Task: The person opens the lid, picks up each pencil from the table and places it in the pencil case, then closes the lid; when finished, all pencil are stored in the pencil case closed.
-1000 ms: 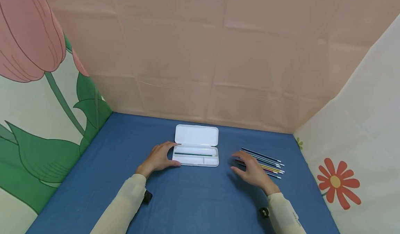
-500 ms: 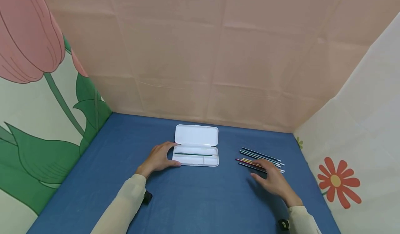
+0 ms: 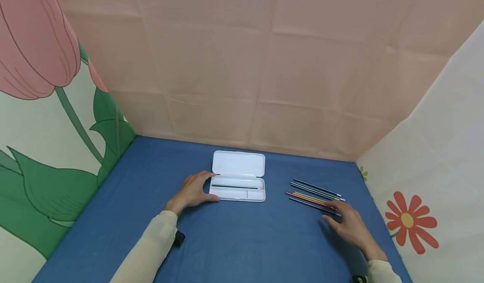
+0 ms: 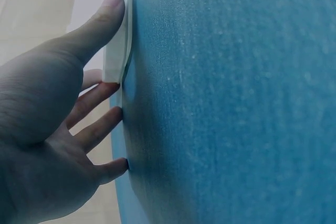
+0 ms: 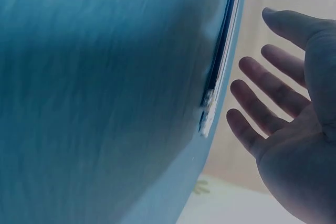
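Note:
A white pencil case (image 3: 228, 195) lies with its lid (image 3: 239, 163) raised at the back, one dark green pencil (image 3: 236, 187) inside it. My left hand (image 3: 190, 190) holds the case's left end, thumb at the front edge and fingers at the back corner. In the left wrist view the thumb (image 4: 107, 22) lies along the case's side wall (image 4: 116, 59). To the right, several pencils lie loose side by side: dark ones (image 3: 317, 187), a yellow one (image 3: 308, 197) and a dark red one (image 3: 296, 196). My right hand (image 3: 351, 226) hovers over their near right ends, fingers spread and holding nothing.
Blue cloth (image 3: 242, 241) covers the table. A beige sheet (image 3: 245, 64) rises behind it, with flower-printed sheets on the left (image 3: 38, 140) and right (image 3: 446, 157).
My right hand has moved right and toward me along the pencils, uncovering their left ends. The left hand and the case have stayed put.

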A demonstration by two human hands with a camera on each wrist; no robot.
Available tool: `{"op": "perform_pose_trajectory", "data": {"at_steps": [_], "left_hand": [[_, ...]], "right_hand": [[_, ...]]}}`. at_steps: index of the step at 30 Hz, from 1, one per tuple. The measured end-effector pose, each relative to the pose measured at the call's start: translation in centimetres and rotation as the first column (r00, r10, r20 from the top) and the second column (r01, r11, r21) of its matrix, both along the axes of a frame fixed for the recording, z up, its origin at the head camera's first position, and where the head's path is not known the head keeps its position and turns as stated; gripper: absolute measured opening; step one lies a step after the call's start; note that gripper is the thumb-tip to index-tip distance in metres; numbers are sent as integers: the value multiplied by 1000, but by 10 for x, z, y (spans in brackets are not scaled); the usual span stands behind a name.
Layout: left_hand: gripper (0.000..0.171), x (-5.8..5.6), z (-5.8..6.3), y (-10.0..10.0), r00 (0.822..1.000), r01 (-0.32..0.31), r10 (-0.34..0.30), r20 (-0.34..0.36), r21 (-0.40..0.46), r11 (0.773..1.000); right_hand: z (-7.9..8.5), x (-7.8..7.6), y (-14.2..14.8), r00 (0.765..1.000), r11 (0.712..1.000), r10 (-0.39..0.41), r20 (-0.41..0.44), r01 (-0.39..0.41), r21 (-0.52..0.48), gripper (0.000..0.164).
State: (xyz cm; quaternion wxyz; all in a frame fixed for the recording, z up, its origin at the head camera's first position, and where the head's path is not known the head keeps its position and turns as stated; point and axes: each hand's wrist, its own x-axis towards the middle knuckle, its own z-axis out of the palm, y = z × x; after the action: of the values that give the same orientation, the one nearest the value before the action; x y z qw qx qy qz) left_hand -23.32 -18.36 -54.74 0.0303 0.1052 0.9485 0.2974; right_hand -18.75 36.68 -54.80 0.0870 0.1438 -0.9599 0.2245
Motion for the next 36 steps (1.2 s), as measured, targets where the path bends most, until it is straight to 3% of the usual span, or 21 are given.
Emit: {"op": "perform_pose_trajectory", "data": {"at_steps": [11, 28, 36], "left_hand": [[91, 0, 1, 0, 1000, 0, 0, 4, 8, 1000], [91, -1, 0, 1, 1000, 13, -13, -4, 9, 1000], [91, -1, 0, 0, 1000, 11, -11, 3, 17, 1000]], "right_hand": [[-3, 1, 15, 998, 999, -44, 45, 43, 20, 38], [-12, -1, 17, 1000, 999, 1, 31, -3, 51, 19], [-13, -2, 16, 998, 999, -2, 56, -1, 45, 18]]}}
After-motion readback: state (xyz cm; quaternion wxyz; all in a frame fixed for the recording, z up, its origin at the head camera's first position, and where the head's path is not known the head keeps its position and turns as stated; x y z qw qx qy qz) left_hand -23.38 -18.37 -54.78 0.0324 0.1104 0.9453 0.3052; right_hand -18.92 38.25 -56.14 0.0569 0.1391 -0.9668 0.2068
